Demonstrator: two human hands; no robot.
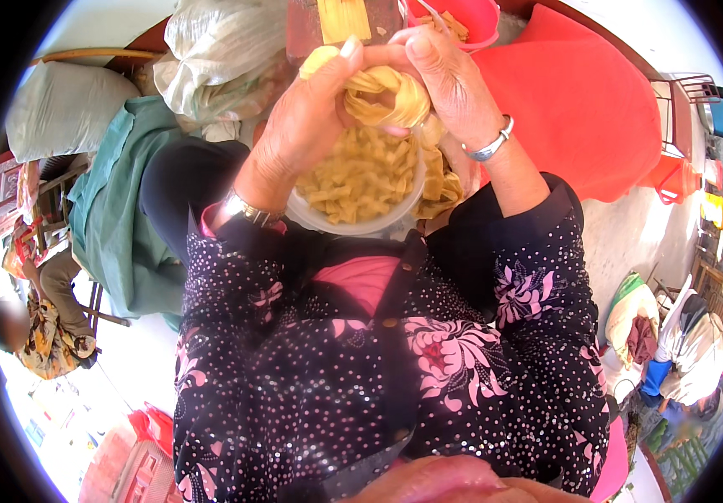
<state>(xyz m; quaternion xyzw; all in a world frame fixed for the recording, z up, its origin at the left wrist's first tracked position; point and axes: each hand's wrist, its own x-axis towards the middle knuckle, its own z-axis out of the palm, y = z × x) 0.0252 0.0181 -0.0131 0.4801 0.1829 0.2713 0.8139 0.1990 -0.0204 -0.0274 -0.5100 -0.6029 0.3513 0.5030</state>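
My left hand [303,117] and my right hand [449,80] are raised together over a white bowl [361,225] in my lap. Both grip a twisted bundle of pale yellow strips [382,96], wound into a knot between my fingers. The bowl is full of more yellow strips [361,176], and some hang over its right side. A watch sits on my left wrist and a silver bangle [491,147] on my right.
A red plastic chair or stool [579,109] stands at the upper right, a pink tub [462,21] with yellow strips behind my hands. White sacks [211,50] and teal cloth [114,218] lie to the left. Another person [39,327] sits at far left.
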